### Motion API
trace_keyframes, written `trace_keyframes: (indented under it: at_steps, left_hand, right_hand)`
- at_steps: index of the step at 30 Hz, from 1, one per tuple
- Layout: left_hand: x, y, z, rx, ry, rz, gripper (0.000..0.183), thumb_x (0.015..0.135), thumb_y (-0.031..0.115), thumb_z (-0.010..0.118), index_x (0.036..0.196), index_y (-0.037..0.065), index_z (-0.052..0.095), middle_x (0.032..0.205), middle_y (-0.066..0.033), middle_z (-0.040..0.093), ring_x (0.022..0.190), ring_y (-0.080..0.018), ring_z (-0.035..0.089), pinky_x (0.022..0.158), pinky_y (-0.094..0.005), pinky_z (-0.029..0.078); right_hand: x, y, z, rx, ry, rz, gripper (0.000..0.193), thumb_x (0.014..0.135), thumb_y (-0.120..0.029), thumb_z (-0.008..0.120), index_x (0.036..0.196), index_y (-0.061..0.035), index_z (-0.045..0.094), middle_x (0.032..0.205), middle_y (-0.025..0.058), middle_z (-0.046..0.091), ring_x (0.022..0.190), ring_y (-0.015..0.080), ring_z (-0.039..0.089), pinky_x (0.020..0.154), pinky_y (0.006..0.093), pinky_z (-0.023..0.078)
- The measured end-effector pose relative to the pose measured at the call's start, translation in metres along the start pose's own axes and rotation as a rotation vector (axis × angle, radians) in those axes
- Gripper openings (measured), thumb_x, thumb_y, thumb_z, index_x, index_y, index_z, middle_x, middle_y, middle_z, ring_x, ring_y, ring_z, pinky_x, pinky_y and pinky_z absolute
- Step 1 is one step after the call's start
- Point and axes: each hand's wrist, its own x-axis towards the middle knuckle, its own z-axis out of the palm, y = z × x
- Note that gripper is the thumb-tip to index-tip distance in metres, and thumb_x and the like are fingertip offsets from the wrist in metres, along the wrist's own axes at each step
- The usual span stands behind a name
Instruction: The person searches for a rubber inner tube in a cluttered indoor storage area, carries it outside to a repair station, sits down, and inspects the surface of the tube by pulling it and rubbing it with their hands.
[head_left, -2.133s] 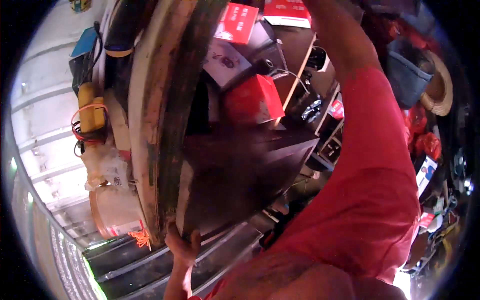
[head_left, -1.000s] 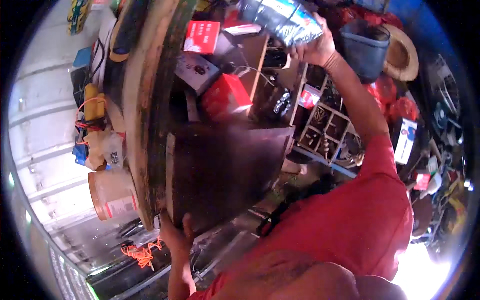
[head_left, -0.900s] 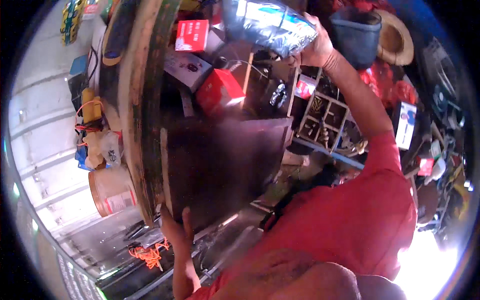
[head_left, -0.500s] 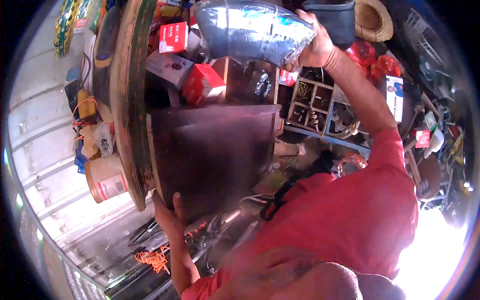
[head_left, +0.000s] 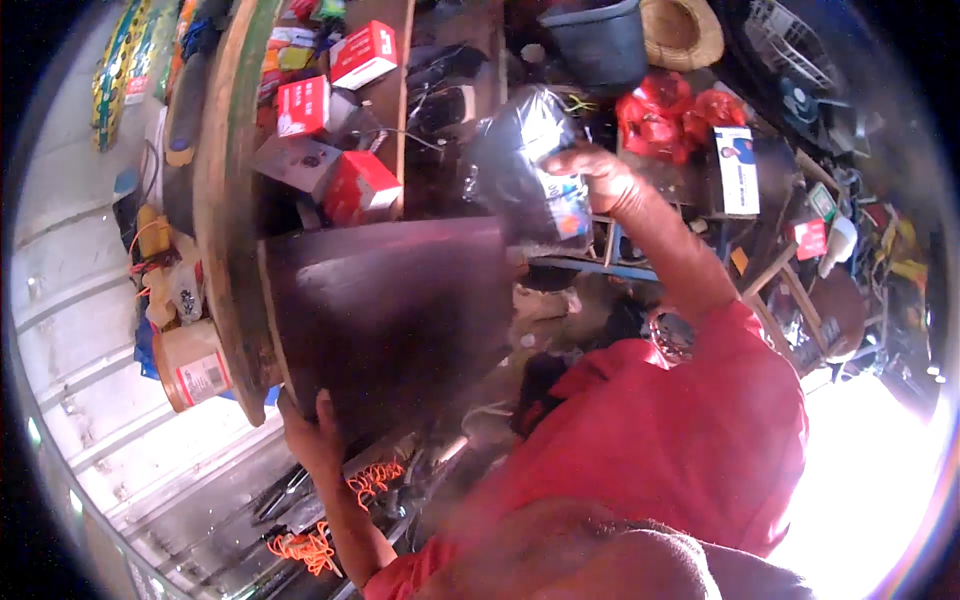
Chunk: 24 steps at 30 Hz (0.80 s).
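Note:
My right hand is closed on a dark package in clear plastic wrap, with a bright printed patch near its lower end. The package hangs over the divided wooden tray and hides most of it. My left hand grips the lower left corner of a dark brown board, thumb on its face and fingers out of sight behind the edge. Just left of that hand runs a long worn wooden edge. Beyond the board are red and white boxes and a grey box.
A dark bucket, a straw hat and red plastic bags lie at the back right. A white box stands nearer. On the left is a labelled tub; orange coiled cord lies near my left forearm.
My right hand has brought the wrapped package nearer and turned it more upright, uncovering the boxes behind. My left hand keeps its grip on the board. The whole view has shifted somewhat.

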Motion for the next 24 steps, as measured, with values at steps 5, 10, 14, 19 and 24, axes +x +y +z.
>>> trace_keyframes:
  at_steps: [5,10,14,19,24]
  left_hand:
    - [-0.003,0.006,0.005,-0.032,0.047,0.138,0.053,0.097,0.028,0.064,0.138,-0.001,0.048,0.123,-0.0193,0.066,0.106,-0.0308,0.064,0.096,-0.0393,0.048]
    - [-0.009,-0.017,0.006,-0.2,-0.036,0.06,0.067,0.094,0.032,0.065,0.146,-0.002,0.041,0.131,-0.0272,0.061,0.118,-0.0417,0.061,0.099,-0.0461,0.047]
    - [-0.015,-0.025,0.011,-0.178,-0.031,0.108,0.068,0.096,0.037,0.064,0.145,-0.003,0.041,0.133,-0.0258,0.059,0.117,-0.0376,0.06,0.1,-0.044,0.047]
    - [-0.02,-0.013,0.01,-0.008,0.011,0.141,0.073,0.096,0.041,0.066,0.147,-0.003,0.038,0.141,-0.0256,0.053,0.12,-0.0387,0.056,0.103,-0.0458,0.046]
    - [-0.035,-0.003,0.01,0.03,0.105,0.211,0.076,0.091,0.043,0.068,0.141,-0.009,0.045,0.137,-0.0308,0.054,0.121,-0.0441,0.056,0.104,-0.0461,0.045]
  right_hand:
    - [-0.061,0.07,-0.078,0.096,0.127,0.042,0.05,0.085,-0.026,0.077,0.126,-0.0012,0.062,0.116,0.0114,0.07,0.113,0.0246,0.065,0.101,0.0449,0.049]
    - [-0.159,0.142,-0.151,0.313,0.588,0.077,0.047,0.089,-0.028,0.073,0.125,-0.0022,0.059,0.104,0.0104,0.072,0.097,0.0274,0.069,0.095,0.0481,0.053]
    - [-0.269,0.203,-0.223,0.449,0.711,-0.019,0.04,0.089,-0.023,0.073,0.121,-0.0025,0.062,0.11,0.015,0.071,0.102,0.032,0.069,0.096,0.0515,0.053]
    - [-0.415,0.25,-0.246,-0.015,1.183,0.16,0.036,0.087,-0.021,0.073,0.118,-0.0027,0.064,0.105,0.0129,0.072,0.096,0.0273,0.07,0.088,0.0469,0.056]
    - [-0.548,0.323,-0.212,-0.036,1.276,0.213,0.036,0.087,-0.02,0.073,0.117,-0.0027,0.065,0.105,0.0126,0.072,0.095,0.0268,0.07,0.087,0.0464,0.056]
